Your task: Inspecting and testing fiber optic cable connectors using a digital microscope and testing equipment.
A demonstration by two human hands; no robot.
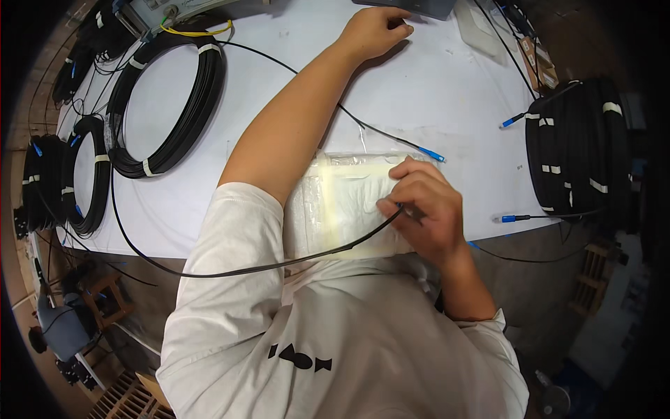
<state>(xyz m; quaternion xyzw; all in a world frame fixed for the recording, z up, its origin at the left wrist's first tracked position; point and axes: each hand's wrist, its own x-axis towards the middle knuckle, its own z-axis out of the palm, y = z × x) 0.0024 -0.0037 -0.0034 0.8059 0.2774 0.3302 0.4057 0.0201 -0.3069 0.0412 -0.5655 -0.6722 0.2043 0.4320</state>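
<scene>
Right hand [422, 209] pinches black cable [279, 264] over white table [433, 91].

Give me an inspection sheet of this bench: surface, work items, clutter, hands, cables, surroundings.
Surface: white table, with a taped plastic pad near the front edge.
Work items: thin black cable pinched in the right hand, trailing left off the table.
Clutter: grey device at the far edge; small boxes far right.
Hands: left hand reaches to the grey device; right hand shut on the cable.
Cables: large black coil far left, smaller coils beside it, taped stack of coils right, blue-tipped connector.
Surroundings: wooden pallets on the floor.
</scene>
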